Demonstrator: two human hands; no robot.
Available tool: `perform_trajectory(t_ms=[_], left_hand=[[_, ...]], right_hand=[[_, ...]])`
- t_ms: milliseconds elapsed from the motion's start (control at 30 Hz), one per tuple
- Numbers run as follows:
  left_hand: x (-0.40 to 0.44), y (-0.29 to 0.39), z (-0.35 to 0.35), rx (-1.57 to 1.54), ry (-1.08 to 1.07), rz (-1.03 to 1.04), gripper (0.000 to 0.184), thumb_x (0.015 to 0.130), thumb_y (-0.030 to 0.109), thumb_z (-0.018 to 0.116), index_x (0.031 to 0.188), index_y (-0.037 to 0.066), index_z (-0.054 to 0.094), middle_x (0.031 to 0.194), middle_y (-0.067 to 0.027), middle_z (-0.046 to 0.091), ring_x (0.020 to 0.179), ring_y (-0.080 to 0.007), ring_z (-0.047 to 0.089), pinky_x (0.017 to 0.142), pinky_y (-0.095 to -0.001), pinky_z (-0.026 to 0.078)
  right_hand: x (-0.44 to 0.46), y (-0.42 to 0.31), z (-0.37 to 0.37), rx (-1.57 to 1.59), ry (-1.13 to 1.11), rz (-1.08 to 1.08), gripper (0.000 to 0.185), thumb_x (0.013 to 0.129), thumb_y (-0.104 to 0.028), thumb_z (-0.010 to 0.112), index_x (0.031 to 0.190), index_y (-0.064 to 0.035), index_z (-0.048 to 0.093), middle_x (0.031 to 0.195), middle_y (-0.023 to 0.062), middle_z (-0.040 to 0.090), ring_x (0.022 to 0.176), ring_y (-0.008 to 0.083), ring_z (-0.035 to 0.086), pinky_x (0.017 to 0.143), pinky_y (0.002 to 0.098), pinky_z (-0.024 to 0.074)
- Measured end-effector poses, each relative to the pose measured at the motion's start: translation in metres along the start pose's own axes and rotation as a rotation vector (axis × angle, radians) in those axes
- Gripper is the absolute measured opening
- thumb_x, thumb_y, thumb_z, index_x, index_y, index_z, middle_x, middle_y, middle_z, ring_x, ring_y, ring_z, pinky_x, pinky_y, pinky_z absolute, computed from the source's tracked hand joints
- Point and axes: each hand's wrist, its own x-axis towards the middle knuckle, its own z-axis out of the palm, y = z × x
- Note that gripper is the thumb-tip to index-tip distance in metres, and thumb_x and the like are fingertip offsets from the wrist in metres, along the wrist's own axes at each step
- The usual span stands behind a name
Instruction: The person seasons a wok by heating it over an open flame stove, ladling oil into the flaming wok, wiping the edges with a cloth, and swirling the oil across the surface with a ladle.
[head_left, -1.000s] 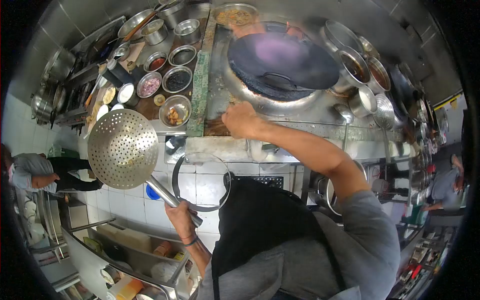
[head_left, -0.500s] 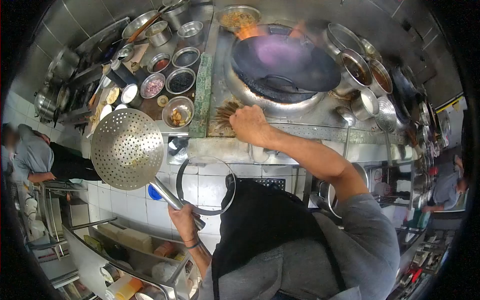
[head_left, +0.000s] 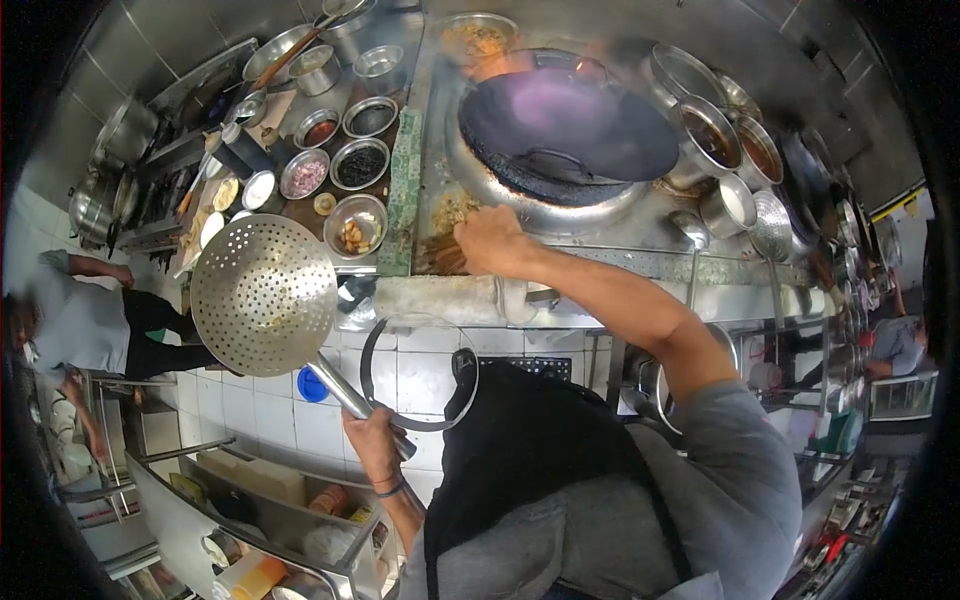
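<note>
My left hand is wrapped round the tubular handle of a large perforated skimmer, held out over the floor, its bowl near the counter edge. My right hand is closed on a brown bristly brush, pressed to the steel stove top left of the burner. Some wet food scraps lie just above the brush. A dark wok sits tilted on the burner, with a purple glare inside and orange flame at its back left edge.
Bowls of ingredients stand at the left, beside a green strip. Sauce pots, a ladle and a second strainer are at the right. A person stands far left, another far right.
My right hand has moved the brush over the stove top, slightly leftward since the last frame. The skimmer has drifted slightly right. The person at the left has changed posture.
</note>
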Motion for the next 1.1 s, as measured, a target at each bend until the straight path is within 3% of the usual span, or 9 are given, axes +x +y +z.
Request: perform_trajectory(t_ms=[133, 333, 433, 567, 600, 733, 867, 1000, 1100], left_hand=[[-0.002, -0.002, 0.001, 0.017, -0.005, 0.003, 0.02, 0.073, -0.002, 0.052, 0.092, -0.001, 0.047, 0.064, -0.0057, 0.051, 0.04, -0.015, 0.05, 0.037, -0.0282, 0.043], [-0.001, 0.002, 0.005, -0.001, -0.006, 0.023, 0.02, 0.073, -0.002, 0.052, 0.092, -0.002, 0.046, 0.061, -0.0056, 0.05, 0.04, -0.0153, 0.05, 0.036, -0.0283, 0.042], [-0.003, 0.007, 0.007, -0.014, 0.012, -0.007, 0.02, 0.073, -0.003, 0.052, 0.093, -0.002, 0.046, 0.06, -0.0059, 0.05, 0.039, -0.0159, 0.05, 0.036, -0.0286, 0.042], [-0.003, 0.007, 0.007, -0.001, 0.029, -0.019, 0.022, 0.074, -0.003, 0.052, 0.094, -0.003, 0.044, 0.06, -0.0064, 0.051, 0.039, -0.0162, 0.05, 0.036, -0.0289, 0.042], [-0.003, 0.007, 0.007, -0.006, 0.029, -0.015, 0.023, 0.074, -0.003, 0.052, 0.095, -0.003, 0.044, 0.06, -0.0065, 0.051, 0.039, -0.0162, 0.05, 0.036, -0.029, 0.042], [-0.004, 0.009, 0.006, -0.019, 0.024, -0.016, 0.022, 0.074, -0.003, 0.052, 0.095, -0.002, 0.045, 0.061, -0.0062, 0.051, 0.039, -0.0158, 0.05, 0.036, -0.029, 0.043], [-0.005, 0.005, 0.0, -0.044, 0.023, -0.009, 0.02, 0.073, -0.004, 0.051, 0.092, -0.001, 0.047, 0.062, -0.0053, 0.051, 0.04, -0.015, 0.049, 0.037, -0.0286, 0.043], [-0.004, 0.004, -0.002, -0.048, 0.03, -0.015, 0.02, 0.073, -0.004, 0.051, 0.092, 0.0, 0.047, 0.062, -0.0048, 0.05, 0.04, -0.0147, 0.049, 0.036, -0.0284, 0.043], [-0.002, 0.002, -0.001, -0.059, 0.02, -0.033, 0.02, 0.073, -0.004, 0.052, 0.092, 0.0, 0.047, 0.062, -0.0049, 0.051, 0.04, -0.0149, 0.049, 0.036, -0.0287, 0.043]], right_hand=[[-0.007, 0.001, -0.007, -0.007, 0.077, -0.003, 0.025, 0.073, -0.016, 0.067, 0.094, -0.0053, 0.073, 0.091, 0.0128, 0.072, 0.089, 0.0282, 0.071, 0.071, 0.04, 0.0545], [-0.001, -0.001, -0.019, 0.015, -0.097, 0.04, 0.031, 0.074, -0.021, 0.071, 0.1, -0.0041, 0.072, 0.093, 0.0142, 0.072, 0.091, 0.0295, 0.07, 0.074, 0.0387, 0.0547], [-0.001, 0.017, -0.027, 0.034, 0.021, 0.158, 0.033, 0.073, -0.021, 0.073, 0.101, -0.0038, 0.071, 0.094, 0.0148, 0.071, 0.092, 0.029, 0.07, 0.074, 0.0391, 0.0554], [0.021, 0.036, -0.021, 0.105, 0.159, 0.224, 0.034, 0.07, -0.028, 0.077, 0.092, -0.0022, 0.072, 0.086, 0.0173, 0.072, 0.082, 0.0319, 0.072, 0.07, 0.0422, 0.0576], [0.031, 0.039, -0.008, 0.062, 0.224, 0.205, 0.036, 0.07, -0.026, 0.076, 0.096, -0.0022, 0.071, 0.087, 0.0175, 0.072, 0.081, 0.0321, 0.072, 0.071, 0.0422, 0.058], [0.044, 0.025, 0.024, 0.033, 0.092, 0.108, 0.025, 0.074, -0.017, 0.067, 0.096, -0.0042, 0.071, 0.094, 0.0163, 0.072, 0.088, 0.0293, 0.072, 0.07, 0.0404, 0.0578], [0.023, 0.012, -0.015, 0.029, -0.047, 0.165, 0.025, 0.074, -0.017, 0.068, 0.094, -0.0033, 0.072, 0.092, 0.0156, 0.073, 0.09, 0.0305, 0.072, 0.072, 0.0399, 0.0581], [0.035, 0.022, -0.018, 0.063, 0.185, 0.229, 0.027, 0.073, -0.021, 0.071, 0.093, -0.0021, 0.071, 0.093, 0.0157, 0.073, 0.089, 0.0311, 0.072, 0.071, 0.0414, 0.0581], [0.044, 0.028, -0.003, 0.127, 0.133, 0.191, 0.029, 0.073, -0.02, 0.07, 0.095, -0.0013, 0.071, 0.093, 0.0176, 0.072, 0.09, 0.0336, 0.071, 0.075, 0.0422, 0.0574]])
